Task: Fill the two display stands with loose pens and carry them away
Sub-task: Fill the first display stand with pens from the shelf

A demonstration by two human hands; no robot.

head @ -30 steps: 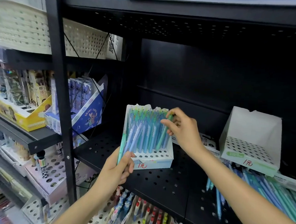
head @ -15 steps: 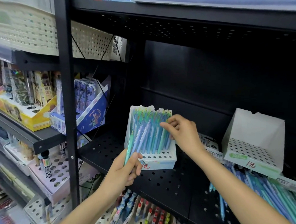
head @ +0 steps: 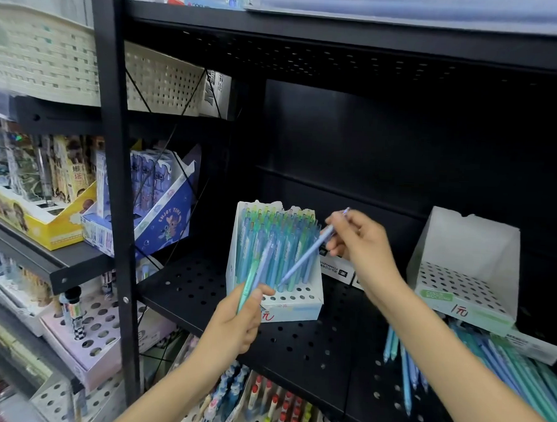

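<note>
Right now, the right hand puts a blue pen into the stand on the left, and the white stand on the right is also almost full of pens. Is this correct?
Not quite. The head view shows the right stand with no pens, its holes bare. The rest holds: the right hand pinches a blue pen angled into the nearly full left stand, and the left hand grips spare pens.

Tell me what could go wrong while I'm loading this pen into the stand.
The blue pen in your right hand comes in slanted, so its tip may miss a free hole or nudge the packed pens. The pens in your left hand are held only low down and might slip. The loose pens lie near the shelf edge.
</note>
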